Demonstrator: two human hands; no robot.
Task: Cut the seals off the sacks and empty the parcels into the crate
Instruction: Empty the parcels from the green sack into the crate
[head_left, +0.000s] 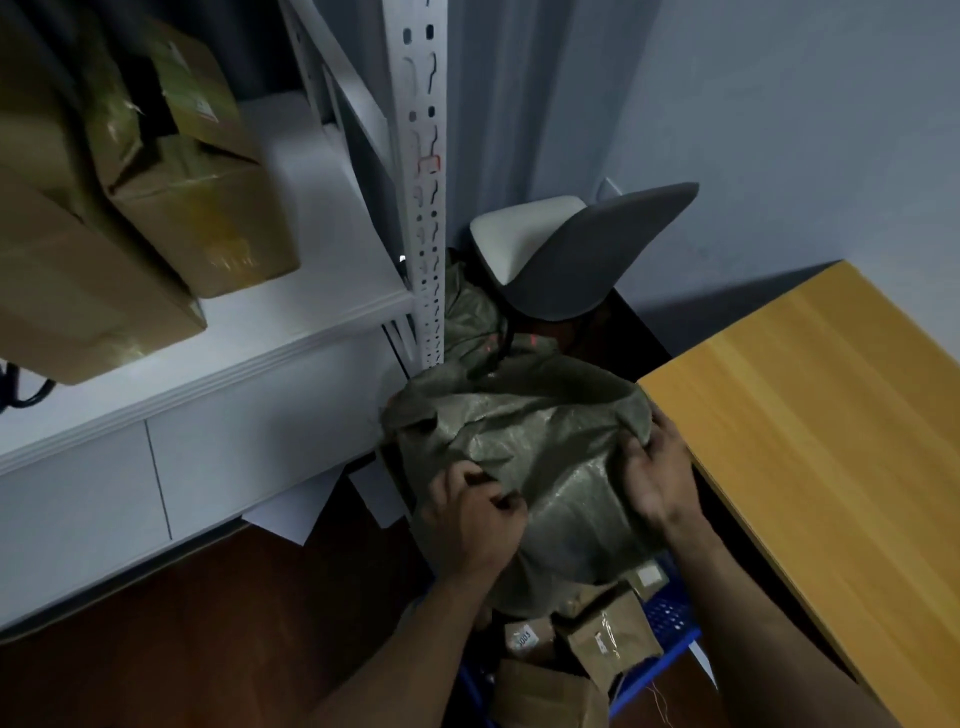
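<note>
My left fingers (491, 501) bunch and grip the sack (524, 421); my right fingers (638, 451) curl round its right edge. The sack lies between and beyond them, above the crate (670, 616), with parcels (608, 631) beneath.

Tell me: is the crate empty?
No, brown parcels lie in the blue crate below the sack.
</note>
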